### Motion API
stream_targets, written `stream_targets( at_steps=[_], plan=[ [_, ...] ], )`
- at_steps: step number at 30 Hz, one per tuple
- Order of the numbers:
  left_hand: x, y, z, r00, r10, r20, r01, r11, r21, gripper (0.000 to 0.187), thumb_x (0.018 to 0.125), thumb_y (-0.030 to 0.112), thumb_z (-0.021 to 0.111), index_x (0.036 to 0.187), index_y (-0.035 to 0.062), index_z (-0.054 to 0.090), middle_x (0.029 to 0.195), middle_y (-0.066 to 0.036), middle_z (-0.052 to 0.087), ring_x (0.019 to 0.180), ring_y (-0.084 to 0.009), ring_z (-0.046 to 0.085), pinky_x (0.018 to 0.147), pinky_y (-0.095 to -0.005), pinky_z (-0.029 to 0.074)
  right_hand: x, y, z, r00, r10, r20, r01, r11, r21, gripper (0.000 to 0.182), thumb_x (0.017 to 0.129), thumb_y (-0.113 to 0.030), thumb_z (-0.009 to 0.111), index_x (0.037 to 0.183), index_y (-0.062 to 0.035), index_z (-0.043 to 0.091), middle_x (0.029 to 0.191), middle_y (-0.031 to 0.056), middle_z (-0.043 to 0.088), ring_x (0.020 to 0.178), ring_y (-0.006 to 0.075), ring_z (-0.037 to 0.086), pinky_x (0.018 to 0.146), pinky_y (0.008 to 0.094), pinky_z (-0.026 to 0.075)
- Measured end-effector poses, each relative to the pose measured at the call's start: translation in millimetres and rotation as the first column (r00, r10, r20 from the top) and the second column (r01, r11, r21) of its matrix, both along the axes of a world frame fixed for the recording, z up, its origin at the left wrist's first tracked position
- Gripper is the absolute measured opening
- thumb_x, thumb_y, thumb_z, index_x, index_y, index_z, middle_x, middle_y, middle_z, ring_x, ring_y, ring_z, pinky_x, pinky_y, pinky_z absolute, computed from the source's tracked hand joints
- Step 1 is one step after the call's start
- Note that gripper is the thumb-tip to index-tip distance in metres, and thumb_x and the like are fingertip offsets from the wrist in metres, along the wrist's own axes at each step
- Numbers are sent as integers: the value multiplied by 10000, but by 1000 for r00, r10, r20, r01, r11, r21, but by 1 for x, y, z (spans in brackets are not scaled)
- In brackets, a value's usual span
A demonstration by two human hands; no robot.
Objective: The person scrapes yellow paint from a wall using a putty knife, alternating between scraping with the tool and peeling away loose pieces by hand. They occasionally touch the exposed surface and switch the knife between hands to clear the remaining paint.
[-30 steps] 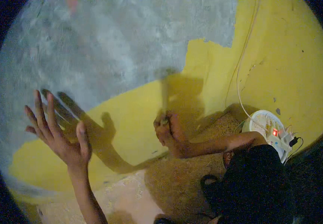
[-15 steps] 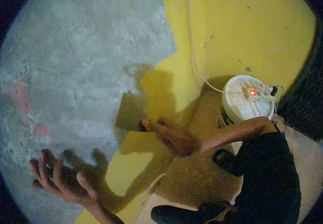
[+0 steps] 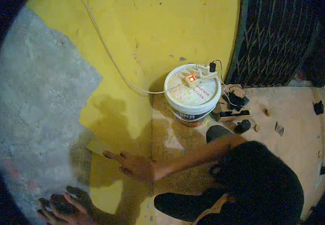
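Observation:
My right hand (image 3: 134, 165) reaches in from the right at the border between yellow paint and the bare grey patch of the wall (image 3: 38, 93). Its fingers are closed on a thin flat scraper (image 3: 97, 147), whose edge lies close against the wall; most of its handle end is hidden in the hand. At the lower left, my left hand (image 3: 65, 212) has its fingers spread and holds nothing, close to the grey surface. Dark shadows of the hands and head fall across the yellow paint (image 3: 106, 193).
A white lidded bucket (image 3: 173, 95) stands by the wall, with a lit power strip (image 3: 192, 79) and plugs on its lid. A white cable (image 3: 113, 60) runs up the wall. Dark small items (image 3: 243, 125) lie on the floor; a folding metal gate (image 3: 271, 45) stands behind.
The view has swung right, bringing the gate and more floor into sight. My right hand still holds the scraper, now tilted differently at the paint border; my left hand sits lower in view.

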State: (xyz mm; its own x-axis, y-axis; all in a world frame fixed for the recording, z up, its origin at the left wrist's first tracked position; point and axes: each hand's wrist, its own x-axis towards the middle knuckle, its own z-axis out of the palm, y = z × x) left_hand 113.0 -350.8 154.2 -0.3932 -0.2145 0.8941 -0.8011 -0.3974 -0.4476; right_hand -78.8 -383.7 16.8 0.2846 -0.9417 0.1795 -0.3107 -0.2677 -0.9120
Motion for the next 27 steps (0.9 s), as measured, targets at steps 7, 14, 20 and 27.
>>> stream_targets(
  at_steps=[7, 14, 20, 27],
  plan=[
    [19, -6, -5, 979, -199, 53, 198, 980, 24, 331, 813, 351, 605, 1004, 85, 565, 1194, -98, 522, 1147, -340, 457, 976, -474, 300, 35, 23, 4, 983, -162, 90, 161, 987, 22, 649, 865, -116, 453, 1408, -212, 111, 893, 219, 501, 737, 395, 536, 688, 489, 455],
    [14, 18, 34, 973, -232, -9, 229, 953, 198, 247, 849, 309, 543, 916, 75, 586, 1189, -105, 533, 1178, -322, 430, 984, -454, 285, 43, 27, 3, 969, -158, 191, 150, 987, 57, 625, 877, -127, 442, 1405, -182, 114, 895, 259, 495, 640, 400, 553, 575, 462, 478],
    [-11, -22, 113, 910, -384, 157, 296, 866, 403, 391, 881, 364, 476, 1120, 57, 522, 1256, -103, 487, 1214, -338, 389, 1027, -485, 213, 46, 25, 13, 961, -228, 155, 231, 973, 0, 624, 869, -112, 456, 1404, -170, 142, 810, 219, 489, 618, 378, 545, 554, 455, 470],
    [-36, -68, 113, 935, -258, 241, 140, 898, 417, 721, 844, 635, 279, 1324, 103, 358, 1361, -84, 382, 1290, -282, 294, 1055, -473, 119, 44, 12, 18, 965, -205, 166, 211, 977, -17, 681, 840, -73, 490, 1411, -159, 129, 775, 195, 486, 585, 348, 539, 503, 429, 464]
  ],
)
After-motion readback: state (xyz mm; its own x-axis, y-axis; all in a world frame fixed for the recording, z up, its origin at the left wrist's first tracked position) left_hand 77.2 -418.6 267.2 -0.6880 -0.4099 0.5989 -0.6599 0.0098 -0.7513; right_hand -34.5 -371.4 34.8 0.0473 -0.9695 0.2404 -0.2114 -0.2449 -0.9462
